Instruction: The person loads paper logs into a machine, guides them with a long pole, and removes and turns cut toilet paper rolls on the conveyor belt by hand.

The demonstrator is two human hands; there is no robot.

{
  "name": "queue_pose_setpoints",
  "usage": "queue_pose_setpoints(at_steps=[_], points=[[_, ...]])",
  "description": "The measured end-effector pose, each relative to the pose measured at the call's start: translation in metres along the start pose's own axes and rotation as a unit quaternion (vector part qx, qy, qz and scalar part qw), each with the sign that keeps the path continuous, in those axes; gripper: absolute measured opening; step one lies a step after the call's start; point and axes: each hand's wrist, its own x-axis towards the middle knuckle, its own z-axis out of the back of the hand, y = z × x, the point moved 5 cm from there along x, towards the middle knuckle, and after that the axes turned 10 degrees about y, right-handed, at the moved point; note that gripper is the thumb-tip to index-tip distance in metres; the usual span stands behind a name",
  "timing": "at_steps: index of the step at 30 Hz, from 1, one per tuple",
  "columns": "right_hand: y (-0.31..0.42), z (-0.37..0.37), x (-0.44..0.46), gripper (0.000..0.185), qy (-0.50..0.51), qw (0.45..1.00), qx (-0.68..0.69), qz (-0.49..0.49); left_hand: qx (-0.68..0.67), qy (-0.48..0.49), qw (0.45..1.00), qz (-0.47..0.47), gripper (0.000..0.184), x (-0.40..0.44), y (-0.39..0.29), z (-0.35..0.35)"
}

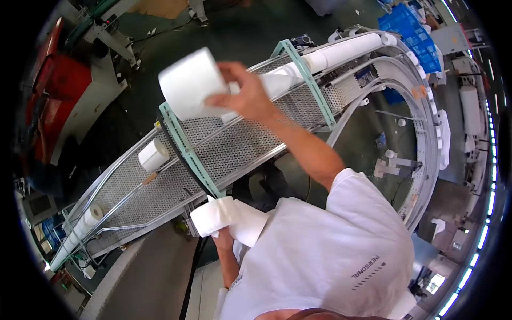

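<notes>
My right hand (242,93) is raised over the conveyor, gripping a large white paper roll (192,85) by its right end, thumb and fingers apart around the edge. Close to my body, my left hand (223,238) is beneath another white paper roll (214,216), its fingers mostly hidden. A further white roll (249,223) lies against my shirt beside it. Below the raised roll, the mesh conveyor belt (240,152) runs diagonally, with a small white roll (153,155) lying on it to the left.
Green crossbars (188,152) span the conveyor, and metal guide rails divide it lengthwise. More white rolls (349,52) line the far lane toward the curved track (426,133) at right. Blue crates (408,32) stand behind the curve. A red machine (56,80) is at left.
</notes>
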Motion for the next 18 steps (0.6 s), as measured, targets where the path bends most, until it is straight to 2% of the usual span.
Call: queue_pose_setpoints(at_steps=[1,2,3,5,6,8,9,10,12,13,14,15,17,18], points=[[0.037,0.02,0.003,0.064,-0.013,0.998,0.028,0.054,-0.043,-0.007,0.999,0.007,0.05,0.0,-0.001,-0.005],[0.074,0.043,0.006,0.06,-0.024,0.992,0.057,0.109,-0.027,0.005,1.0,0.011,0.048,0.002,-0.004,-0.013],[0.113,0.069,0.003,0.054,-0.061,0.989,0.078,0.107,-0.011,0.017,1.0,0.013,0.047,0.007,-0.007,-0.021],[0.187,0.121,-0.009,0.039,-0.122,0.963,0.091,0.223,0.014,0.036,0.999,0.01,0.046,0.013,-0.013,-0.031],[0.234,0.152,-0.015,0.038,-0.138,0.929,0.142,0.311,0.024,0.045,0.999,0.008,0.045,0.016,-0.015,-0.034],[0.312,0.162,-0.041,0.037,-0.033,0.905,0.097,0.413,0.038,0.063,0.997,0.003,0.044,0.021,-0.011,-0.038],[0.349,0.167,-0.055,0.038,0.024,0.884,0.081,0.459,0.108,0.098,0.989,-0.006,0.044,0.028,0.022,-0.024],[0.386,0.178,-0.072,0.056,-0.024,0.899,0.08,0.43,0.086,0.102,0.991,-0.003,0.044,0.029,0.016,-0.028],[0.421,0.21,-0.109,0.065,-0.074,0.889,-0.067,0.447,0.042,0.113,0.993,0.008,0.042,0.037,-0.011,-0.045],[0.423,0.221,-0.114,0.057,-0.018,0.907,0.106,0.407,0.037,0.113,0.993,0.015,0.039,0.042,-0.014,-0.052],[0.419,0.228,-0.128,0.053,-0.026,0.896,0.144,0.419,0.032,0.096,0.995,0.021,0.036,0.042,-0.017,-0.054],[0.409,0.239,-0.141,0.051,-0.038,0.902,0.151,0.403,0.025,0.129,0.991,-0.022,0.031,0.039,-0.026,-0.062],[0.358,0.269,-0.168,0.049,-0.1,0.929,0.118,0.336,0.07,0.16,0.98,0.091,0.034,0.04,-0.029,-0.071],[0.323,0.282,-0.183,0.047,-0.145,0.943,0.088,0.287,0.07,0.18,0.978,0.077,0.032,0.044,-0.035,-0.077]])
